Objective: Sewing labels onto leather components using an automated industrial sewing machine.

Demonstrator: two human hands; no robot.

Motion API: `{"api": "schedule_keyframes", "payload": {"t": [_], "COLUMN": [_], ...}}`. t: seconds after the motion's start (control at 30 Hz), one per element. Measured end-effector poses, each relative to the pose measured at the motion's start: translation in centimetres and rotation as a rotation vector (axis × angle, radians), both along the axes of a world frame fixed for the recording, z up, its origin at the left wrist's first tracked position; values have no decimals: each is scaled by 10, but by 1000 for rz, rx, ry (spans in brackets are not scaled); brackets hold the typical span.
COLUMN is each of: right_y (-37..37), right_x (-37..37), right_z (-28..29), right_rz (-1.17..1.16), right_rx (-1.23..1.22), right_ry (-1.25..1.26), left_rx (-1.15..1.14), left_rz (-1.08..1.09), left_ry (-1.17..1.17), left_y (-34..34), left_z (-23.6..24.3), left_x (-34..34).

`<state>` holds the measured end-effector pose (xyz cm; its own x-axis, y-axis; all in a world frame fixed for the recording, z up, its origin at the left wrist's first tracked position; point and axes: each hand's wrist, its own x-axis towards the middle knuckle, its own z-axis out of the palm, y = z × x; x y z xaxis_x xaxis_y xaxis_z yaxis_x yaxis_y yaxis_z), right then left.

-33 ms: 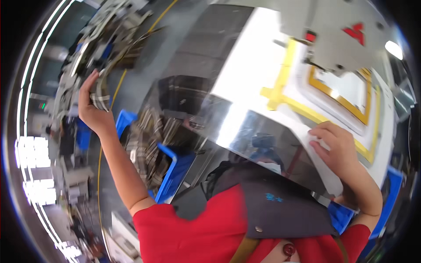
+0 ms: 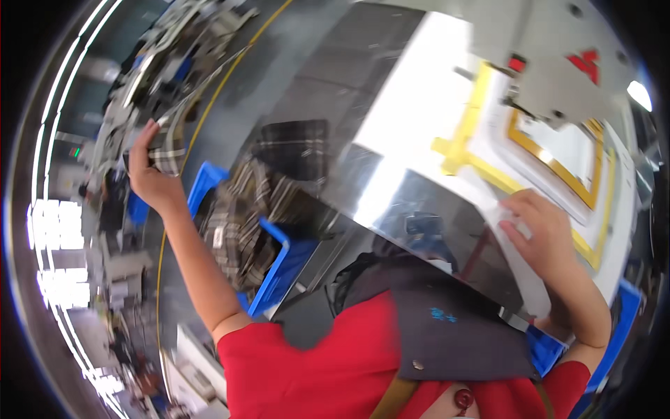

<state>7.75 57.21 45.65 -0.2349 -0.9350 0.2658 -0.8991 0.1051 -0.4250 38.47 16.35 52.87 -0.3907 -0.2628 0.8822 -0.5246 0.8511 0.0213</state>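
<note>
Out to the left, my left hand (image 2: 155,183) is raised with a small plaid cloth piece (image 2: 167,148) held between thumb and fingers. My right hand (image 2: 543,230) is over the right side of the machine table, by the white board (image 2: 492,192). Its fingers are loosely curled, thumb apart from the index finger, and I see nothing between them. Just beyond it lies a yellow-edged white template (image 2: 509,183) with an orange-yellow inner frame (image 2: 551,162) under the machine head (image 2: 558,84). A dark plaid piece (image 2: 293,148) lies on the grey table's left part.
A heap of brown plaid garments (image 2: 241,209) lies left of the table, next to a blue bin (image 2: 283,279). The shiny metal table top (image 2: 391,192) reaches close to my body. Another blue bin (image 2: 621,328) stands at the lower right. Blurred workstations line the far left.
The whole view has shifted slightly, so the table and machine appear further right. My left hand still has the plaid cloth piece, and my right hand stays by the white board.
</note>
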Motion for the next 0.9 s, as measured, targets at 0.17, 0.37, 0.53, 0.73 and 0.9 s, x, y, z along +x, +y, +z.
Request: {"api": "schedule_keyframes", "payload": {"t": [0.17, 0.37, 0.53, 0.73, 0.9], "right_y": [-52, -62, -25, 42, 31], "right_x": [7, 4, -16, -5, 7], "right_z": [-8, -9, 20, 102, 73], "right_rz": [-7, 16, -112, -35, -31], "right_rx": [10, 31, -229, 11, 62], "right_ry": [126, 43, -111, 110, 95], "left_rx": [136, 1236, 940, 930, 1400], "left_rz": [603, 685, 184, -1618, -1841], "left_ry": [-118, -675, -246, -406, -954], "left_y": [-3, 25, 62, 166, 230], "left_z": [-87, -184, -62, -31, -64], "left_x": [165, 221, 42, -181, -264]}}
